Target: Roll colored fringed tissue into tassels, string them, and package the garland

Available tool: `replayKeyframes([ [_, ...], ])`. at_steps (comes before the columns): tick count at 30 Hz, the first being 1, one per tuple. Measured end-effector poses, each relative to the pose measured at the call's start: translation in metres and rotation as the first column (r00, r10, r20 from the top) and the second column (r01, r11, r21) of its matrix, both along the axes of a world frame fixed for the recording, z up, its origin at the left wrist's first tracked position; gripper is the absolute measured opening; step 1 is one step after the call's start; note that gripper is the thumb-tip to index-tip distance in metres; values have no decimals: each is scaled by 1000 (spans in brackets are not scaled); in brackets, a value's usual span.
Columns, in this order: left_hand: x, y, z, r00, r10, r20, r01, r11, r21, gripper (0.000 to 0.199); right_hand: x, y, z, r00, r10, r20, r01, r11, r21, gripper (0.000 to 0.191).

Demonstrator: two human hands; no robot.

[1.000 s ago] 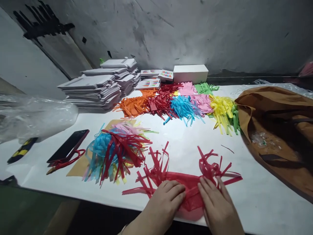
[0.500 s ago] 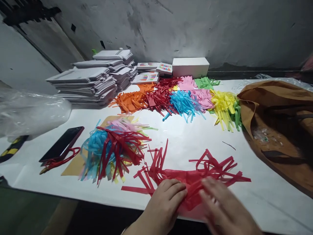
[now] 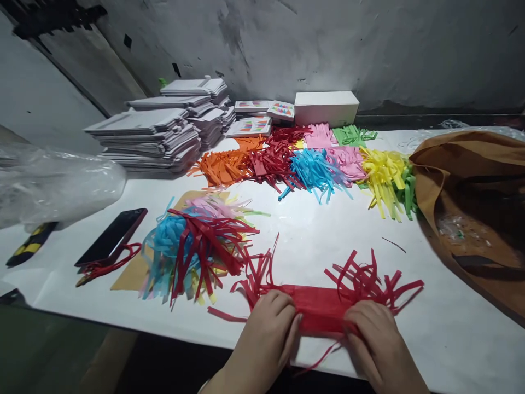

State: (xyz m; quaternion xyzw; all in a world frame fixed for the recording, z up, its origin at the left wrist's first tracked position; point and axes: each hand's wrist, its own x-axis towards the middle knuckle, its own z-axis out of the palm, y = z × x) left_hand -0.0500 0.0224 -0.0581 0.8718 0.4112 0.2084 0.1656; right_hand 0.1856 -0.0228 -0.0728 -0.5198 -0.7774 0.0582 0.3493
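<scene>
A red tissue paper tassel [image 3: 320, 309] lies near the table's front edge, its uncut middle band folded flat and its cut strips fanning out at both ends. My left hand [image 3: 273, 323] grips the band's left end, thumb pressed toward the fingers. At the right end my right hand [image 3: 369, 334] is closed on the same band, fingers curled over it. One loose strip hangs toward me between the hands. To the left sits a mixed pile of fringed tissue paper [image 3: 197, 241], blue, pink, yellow and red, on a tan sheet [image 3: 127, 276].
Behind lies a row of fringed bundles, orange [image 3: 223, 167] through yellow [image 3: 385, 164]. Paper stacks [image 3: 139, 131], printed boxes [image 3: 250, 127] and a white box [image 3: 326, 106] line the wall. A phone [image 3: 112, 238] and plastic wrap [image 3: 61, 183] are left, a brown bag [image 3: 430, 180] right.
My right hand has come down onto the red paper's right end. The band is now flatter and straighter between both hands. The view has shifted slightly.
</scene>
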Motion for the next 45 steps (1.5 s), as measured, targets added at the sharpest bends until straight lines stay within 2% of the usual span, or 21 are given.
replayKeyframes([
  [3, 12, 12, -1, 980, 117, -163, -113, 993, 35, 25, -6, 6, -14, 982, -182, 57, 185, 981, -51, 23],
  [5, 17, 18, -2, 955, 161, -251, -150, 987, 63, 20, -8, 9, -17, 953, -273, 131, 280, 959, -40, 26],
  [7, 20, 22, -2, 935, 176, -309, -160, 984, 75, 17, -8, 11, -14, 911, -357, 207, 364, 932, 6, 22],
  [9, 21, 23, -1, 924, 173, -341, -159, 985, 69, 16, -9, 10, -6, 870, -423, 252, 406, 906, 118, 14],
  [10, 21, 23, -1, 921, 167, -351, -156, 986, 60, 16, -11, 9, -2, 874, -411, 258, 374, 909, 181, 18],
  [11, 21, 23, -1, 921, 161, -355, -152, 987, 51, 15, -13, 7, 0, 900, -344, 267, 286, 929, 234, 23],
  [14, 20, 26, -3, 924, 147, -353, -145, 989, 33, 15, -25, 4, -2, 964, -30, 266, -48, 958, 284, 29],
  [16, 16, 31, -4, 932, 132, -339, -139, 990, 3, 14, -34, 4, -9, 969, 43, 242, -114, 951, 288, 34],
  [18, 10, 38, -2, 949, 132, -288, -137, 991, 2, 13, -38, 5, -16, 974, 20, 227, -89, 949, 301, 37],
  [21, 1, 42, 7, 982, 160, -97, -140, 972, 188, 19, -38, 7, -19, 969, 14, 248, -93, 946, 310, 36],
  [23, 0, 37, 14, 998, 70, -5, -66, 956, 287, 22, -37, 8, -16, 979, -2, 206, -63, 949, 308, 30],
  [26, 5, 22, 12, 990, -122, -71, 136, 956, 260, 16, -40, 9, -11, 998, -5, 69, -13, 966, 257, 21],
  [28, 7, 14, 3, 983, -144, -111, 166, 960, 225, 16, -43, 10, -10, 999, -6, 33, 0, 981, 196, 18],
  [31, 4, 10, -10, 988, -137, -70, 149, 970, 194, 21, -45, 10, -15, 995, -44, 85, 27, 979, 200, 23],
  [33, -1, 10, -13, 990, -136, -40, 141, 972, 190, 24, -41, 10, -19, 991, -63, 118, 34, 973, 226, 28],
  [35, -6, 11, -12, 995, -94, -17, 95, 978, 184, 25, -33, 10, -22, 990, -70, 120, 46, 979, 199, 29],
  [39, -7, 11, -4, 998, 55, 18, -56, 990, 133, 23, -17, 14, -19, 988, -140, 70, 135, 989, 64, 29],
  [42, 0, 14, -1, 986, 168, -15, -166, 980, 111, 22, -15, 22, -12, 969, -188, 161, 196, 980, -34, 32],
  [45, 6, 21, -1, 969, 237, -76, -229, 968, 101, 18, -19, 28, -7, 927, -259, 273, 282, 958, -50, 34],
])
